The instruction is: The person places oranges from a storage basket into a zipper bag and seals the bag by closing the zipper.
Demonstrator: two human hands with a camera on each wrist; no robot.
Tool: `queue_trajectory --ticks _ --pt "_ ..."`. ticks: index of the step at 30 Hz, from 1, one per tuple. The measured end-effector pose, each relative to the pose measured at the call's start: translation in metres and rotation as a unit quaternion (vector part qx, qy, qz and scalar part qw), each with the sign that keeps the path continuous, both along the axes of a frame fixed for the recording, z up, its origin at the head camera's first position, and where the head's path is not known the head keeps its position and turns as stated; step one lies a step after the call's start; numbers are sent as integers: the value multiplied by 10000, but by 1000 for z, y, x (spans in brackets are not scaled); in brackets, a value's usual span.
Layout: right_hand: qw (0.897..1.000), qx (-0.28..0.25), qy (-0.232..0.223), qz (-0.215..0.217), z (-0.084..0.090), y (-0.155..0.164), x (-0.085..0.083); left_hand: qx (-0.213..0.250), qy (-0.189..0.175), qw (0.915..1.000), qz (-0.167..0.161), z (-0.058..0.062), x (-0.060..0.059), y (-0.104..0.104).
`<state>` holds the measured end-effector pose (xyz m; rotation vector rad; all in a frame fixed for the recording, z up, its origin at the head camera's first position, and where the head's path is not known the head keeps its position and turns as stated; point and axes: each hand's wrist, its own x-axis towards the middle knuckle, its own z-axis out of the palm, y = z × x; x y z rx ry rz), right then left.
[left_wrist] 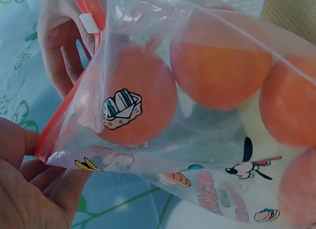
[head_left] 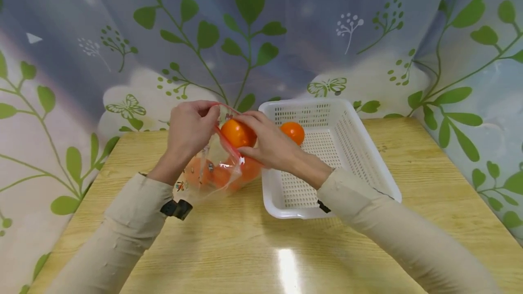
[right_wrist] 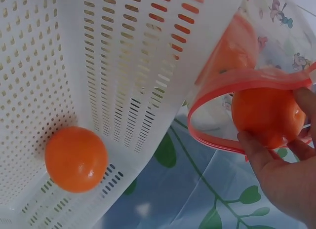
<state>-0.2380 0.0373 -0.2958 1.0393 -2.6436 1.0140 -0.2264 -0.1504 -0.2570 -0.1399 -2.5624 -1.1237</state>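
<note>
My left hand (head_left: 189, 126) pinches the red zip edge of a clear plastic zip bag (left_wrist: 148, 162) printed with small cartoon pictures. Several oranges (left_wrist: 222, 73) show through the bag's side in the left wrist view. At the bag's mouth, my right hand (head_left: 275, 144) grips another orange (right_wrist: 266, 115), with fingers and thumb around it. The red rim (right_wrist: 212, 140) loops widely around this orange in the right wrist view. A white slider (left_wrist: 89, 22) sits at one end of the zip.
Right of the bag, a white perforated plastic basket (head_left: 377, 167) stands on the wooden table (head_left: 229, 248). One orange (head_left: 292, 133) lies at its far left side, beneath my right forearm's reach. A leaf-patterned curtain (head_left: 310, 35) hangs behind the table.
</note>
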Motion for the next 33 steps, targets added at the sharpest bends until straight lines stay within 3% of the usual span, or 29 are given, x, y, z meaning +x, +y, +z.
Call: queue_trajectory --ticks 4,10,18,20,26,33 --pt "9999 69 -136 27 0 5 -1 111 -196 9997 -32 2 -2 0" --pt "9999 37 25 135 5 12 -4 693 -387 9968 -100 3 -8 -3" --pt "9988 355 -72 -328 12 32 -12 1296 -443 9906 64 2 -14 -9" --pt "9979 445 -129 -447 12 39 -16 1162 -391 9924 135 3 -15 -8" --pt "9933 726 -372 -821 9 61 -31 184 -223 9993 217 6 -17 -5" --pt "9847 1172 -793 -1022 -1 85 -51 66 -204 9997 150 5 -18 -3"
